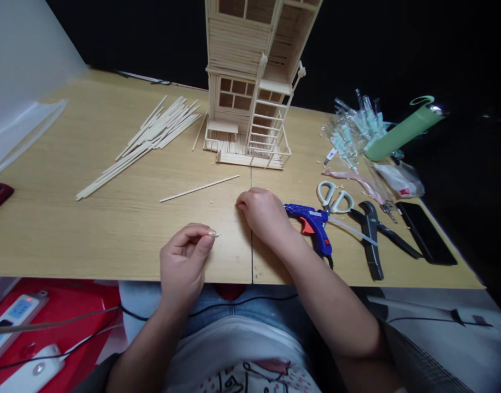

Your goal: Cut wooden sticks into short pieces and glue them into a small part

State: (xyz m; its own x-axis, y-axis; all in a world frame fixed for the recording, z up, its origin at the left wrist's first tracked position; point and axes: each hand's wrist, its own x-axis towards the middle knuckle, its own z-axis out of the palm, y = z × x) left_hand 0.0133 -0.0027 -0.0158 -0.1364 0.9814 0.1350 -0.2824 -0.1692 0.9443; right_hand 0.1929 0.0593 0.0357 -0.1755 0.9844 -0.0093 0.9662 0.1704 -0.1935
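Thumb and forefinger of the left hand (183, 262) press together on a tiny pale wooden sliver (213, 234), pinching it over the near part of the pale wood-grain tabletop (111, 234), a little in from the front edge. The other left fingers curl loosely below. The right hand (263, 214) rests on the tabletop just left of centre-right, its fingers curled together with the tips tucked from view (nothing shows in them), just beside the nozzle of a blue hot glue gun with an orange trigger (310, 224).

A long, thin wooden stick (199, 188) lies ahead of the hands, and a loose pile of similar pale sticks (147, 142) fans out toward the far left. A tall model house of pale wooden sticks (250, 93) stands at the far edge. Toward the right edge lie white-handled scissors (334, 197), a black hand tool (371, 240) and a black smartphone (425, 232). Clear plastic packets (354, 131) and a green cylindrical bottle (404, 131) sit in the far right corner.
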